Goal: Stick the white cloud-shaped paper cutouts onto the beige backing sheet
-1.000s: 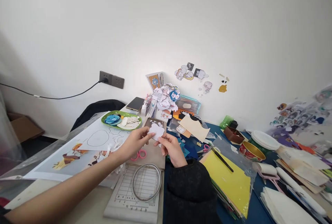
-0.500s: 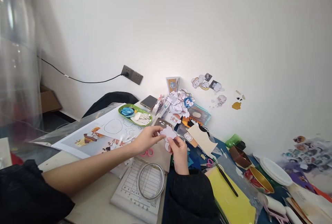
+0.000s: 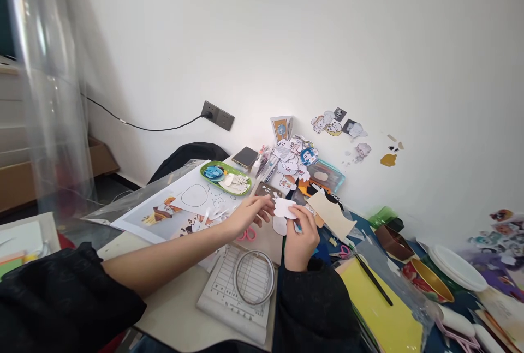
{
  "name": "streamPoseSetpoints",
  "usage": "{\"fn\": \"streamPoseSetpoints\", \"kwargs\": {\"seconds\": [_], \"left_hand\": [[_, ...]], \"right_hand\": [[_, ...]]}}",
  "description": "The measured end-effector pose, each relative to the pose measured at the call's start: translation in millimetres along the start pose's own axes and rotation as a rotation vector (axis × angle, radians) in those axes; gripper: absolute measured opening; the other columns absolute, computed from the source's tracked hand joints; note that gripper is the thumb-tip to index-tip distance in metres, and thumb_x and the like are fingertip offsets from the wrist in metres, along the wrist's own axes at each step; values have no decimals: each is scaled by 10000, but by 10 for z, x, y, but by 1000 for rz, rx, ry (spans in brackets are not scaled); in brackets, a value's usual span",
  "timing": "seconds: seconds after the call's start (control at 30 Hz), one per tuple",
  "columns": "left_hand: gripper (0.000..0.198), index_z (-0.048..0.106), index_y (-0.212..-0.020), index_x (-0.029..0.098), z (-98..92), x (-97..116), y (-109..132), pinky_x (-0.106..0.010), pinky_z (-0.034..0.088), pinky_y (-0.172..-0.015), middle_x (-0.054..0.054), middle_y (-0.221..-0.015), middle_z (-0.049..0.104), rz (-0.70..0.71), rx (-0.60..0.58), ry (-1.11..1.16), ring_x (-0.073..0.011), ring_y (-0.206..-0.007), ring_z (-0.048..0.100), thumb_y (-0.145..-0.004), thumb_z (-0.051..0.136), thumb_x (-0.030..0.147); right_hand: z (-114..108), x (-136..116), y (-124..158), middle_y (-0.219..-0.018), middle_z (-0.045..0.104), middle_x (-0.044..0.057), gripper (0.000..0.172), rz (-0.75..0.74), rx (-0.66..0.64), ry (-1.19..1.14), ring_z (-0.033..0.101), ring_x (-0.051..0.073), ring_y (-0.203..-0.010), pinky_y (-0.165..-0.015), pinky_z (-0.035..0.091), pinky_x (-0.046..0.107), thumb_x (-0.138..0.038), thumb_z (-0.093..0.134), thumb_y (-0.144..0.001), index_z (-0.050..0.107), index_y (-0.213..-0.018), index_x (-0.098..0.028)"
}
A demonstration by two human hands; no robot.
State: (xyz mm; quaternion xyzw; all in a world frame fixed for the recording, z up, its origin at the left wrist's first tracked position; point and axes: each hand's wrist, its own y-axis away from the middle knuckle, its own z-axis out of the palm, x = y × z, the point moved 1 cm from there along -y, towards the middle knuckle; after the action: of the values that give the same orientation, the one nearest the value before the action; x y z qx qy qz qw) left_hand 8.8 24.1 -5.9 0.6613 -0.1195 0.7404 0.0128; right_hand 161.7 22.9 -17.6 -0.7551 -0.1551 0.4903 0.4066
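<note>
A white paper cutout (image 3: 284, 208) with a wavy edge is pinched between the thumb and fingers of my right hand (image 3: 302, 235). Just below it shows a rounded white piece (image 3: 279, 226); whether the two are joined I cannot tell. My left hand (image 3: 251, 214) hovers beside the cutout's left edge, its fingers loosely bent and apart, with nothing visible in them. Under the hands lies a brown board (image 3: 266, 241), and pink-handled scissors (image 3: 248, 234) rest near my left wrist. A dark card with white shapes (image 3: 268, 191) lies behind the fingers.
A green tray (image 3: 246, 190) holds blue and white paper pieces. Printed sheets (image 3: 135, 216) spread to the left. A silver ring-shaped roll (image 3: 254, 277) sits on a form pad (image 3: 216, 287). Yellow paper (image 3: 368, 293) with a black pen (image 3: 374, 281) lies right, before several containers.
My left hand has let go of the cutout and drawn slightly away from it. My right hand keeps hold of it, and the whole view has shifted a little.
</note>
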Motion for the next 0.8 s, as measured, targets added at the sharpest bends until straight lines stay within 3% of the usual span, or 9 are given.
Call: {"fn": "streamPoseSetpoints", "kwargs": {"seconds": [0.07,0.2,0.43,0.57,0.7,0.8], "left_hand": [[425,561,-818,131,30,-2,11,-235,432,-509,-69,-758,610,-22,-19,51,-155,-666,593,-802,454,542],[334,544,-810,151,40,-8,9,-216,417,-525,-15,-694,585,11,34,92,-138,-659,586,-666,675,422],[301,602,-846,143,-21,-33,-20,-217,409,-536,-13,-723,592,80,106,64,-116,-640,548,-683,681,383],[271,636,-785,134,-15,-14,13,-218,400,-530,-12,-664,601,106,83,0,-116,-605,539,-676,703,372],[240,667,-740,145,-13,31,51,-244,441,-625,-25,-700,646,163,76,-70,-128,-638,556,-667,718,369],[229,688,-740,165,-27,87,68,-241,434,-609,-30,-721,672,251,66,-258,-138,-642,558,-716,673,392]], "right_hand": [[-6,-19,4,-959,666,93,186,-80,8,56,606,216,-938,-840,477,362,-204,524,-813,709,-830,-197],[30,-78,10,-1016,667,82,268,-189,-52,116,613,198,-974,-862,485,338,-142,450,-842,699,-921,-205],[36,-146,-2,-1038,642,114,233,-244,-94,150,578,213,-998,-880,465,377,-156,484,-846,683,-966,-178],[25,-149,-18,-952,653,98,163,-210,-95,138,567,223,-947,-899,422,423,-219,556,-829,706,-892,-202],[37,-150,-20,-896,695,78,184,-114,-198,53,605,211,-892,-853,453,374,-261,531,-852,702,-870,-195],[37,-140,-22,-907,712,76,218,11,-280,-22,640,208,-855,-769,494,330,-297,511,-863,698,-883,-186]]}}
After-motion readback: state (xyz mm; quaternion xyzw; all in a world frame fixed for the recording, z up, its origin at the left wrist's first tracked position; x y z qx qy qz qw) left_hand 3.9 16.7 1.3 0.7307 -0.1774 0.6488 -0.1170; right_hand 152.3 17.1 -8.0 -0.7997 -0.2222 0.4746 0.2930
